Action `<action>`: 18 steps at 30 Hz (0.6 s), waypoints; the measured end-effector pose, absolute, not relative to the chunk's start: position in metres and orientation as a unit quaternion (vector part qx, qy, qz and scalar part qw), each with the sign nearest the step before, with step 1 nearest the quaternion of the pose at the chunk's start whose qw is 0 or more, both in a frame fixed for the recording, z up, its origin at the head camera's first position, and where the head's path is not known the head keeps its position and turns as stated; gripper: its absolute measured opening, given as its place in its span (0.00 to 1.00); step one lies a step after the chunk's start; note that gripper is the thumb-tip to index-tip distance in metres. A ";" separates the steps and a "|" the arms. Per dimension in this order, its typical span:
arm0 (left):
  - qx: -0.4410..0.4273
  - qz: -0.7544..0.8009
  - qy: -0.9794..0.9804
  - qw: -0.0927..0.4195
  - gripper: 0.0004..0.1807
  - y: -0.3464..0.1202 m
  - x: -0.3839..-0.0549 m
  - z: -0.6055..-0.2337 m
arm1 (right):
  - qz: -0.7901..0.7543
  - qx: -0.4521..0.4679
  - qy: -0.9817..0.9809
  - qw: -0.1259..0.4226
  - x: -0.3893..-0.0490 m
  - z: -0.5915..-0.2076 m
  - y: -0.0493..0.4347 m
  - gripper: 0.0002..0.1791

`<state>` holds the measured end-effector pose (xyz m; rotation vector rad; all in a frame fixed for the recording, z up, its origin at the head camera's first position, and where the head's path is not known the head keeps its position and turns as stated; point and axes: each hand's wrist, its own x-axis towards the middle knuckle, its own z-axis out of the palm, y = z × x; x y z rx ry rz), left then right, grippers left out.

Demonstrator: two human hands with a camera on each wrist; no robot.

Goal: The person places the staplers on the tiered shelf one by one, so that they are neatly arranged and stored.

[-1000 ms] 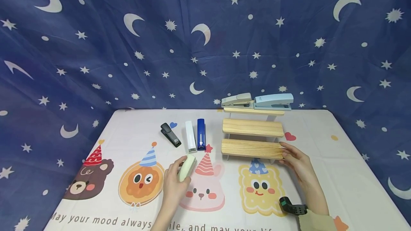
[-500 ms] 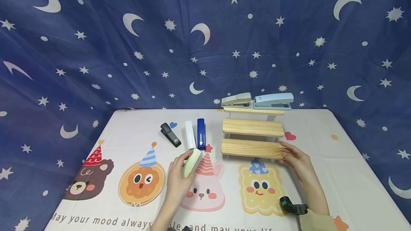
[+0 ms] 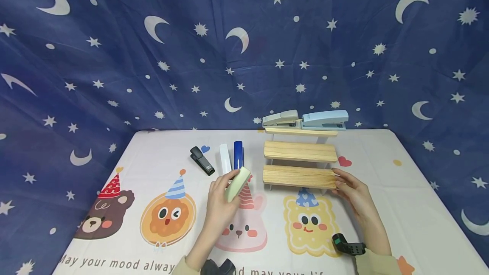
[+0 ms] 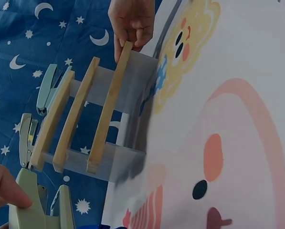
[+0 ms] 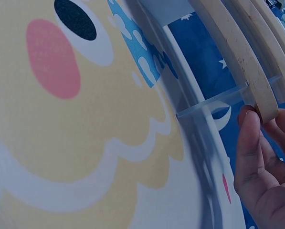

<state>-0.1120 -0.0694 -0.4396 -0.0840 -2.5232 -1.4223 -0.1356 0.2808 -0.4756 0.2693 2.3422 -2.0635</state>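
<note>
My left hand (image 3: 221, 200) grips a pale green stapler (image 3: 237, 183), held above the cloth in front of the white and dark blue staplers. In the left wrist view, fingers curl around that stapler (image 4: 25, 202) at the lower left. My right hand (image 3: 355, 194) pinches the right end of the lowest step of a three-tier wooden shelf (image 3: 298, 176); the right wrist view shows thumb and fingers on either side of the board (image 5: 264, 100). On the top step sit a grey stapler (image 3: 280, 119) and a light blue stapler (image 3: 324, 119), end to end.
Left of the shelf lie a black stapler (image 3: 202, 161), a white stapler (image 3: 225, 158) and a dark blue stapler (image 3: 238, 154), the latter two partly hidden by my left hand and its stapler. A starry blue curtain (image 3: 172, 54) hangs behind the table with its printed cloth (image 3: 405, 207).
My left hand has moved away from me and to the right, carrying the pale green stapler towards the shelf. My right hand stays on the lowest step.
</note>
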 end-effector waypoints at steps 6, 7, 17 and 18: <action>-0.042 -0.487 -0.864 0.122 0.38 -0.061 -0.117 -0.433 | -0.660 0.084 0.746 0.004 -0.135 -0.475 0.281 0.28; -0.045 -0.487 -0.863 0.122 0.38 -0.060 -0.118 -0.433 | -0.661 0.083 0.746 0.004 -0.135 -0.475 0.281 0.28; -0.073 -0.499 -0.854 0.127 0.38 -0.042 -0.125 -0.424 | -0.658 0.084 0.749 0.004 -0.136 -0.476 0.281 0.28; -0.077 -0.500 -0.853 0.128 0.38 -0.040 -0.126 -0.423 | -0.658 0.085 0.748 0.004 -0.136 -0.477 0.281 0.28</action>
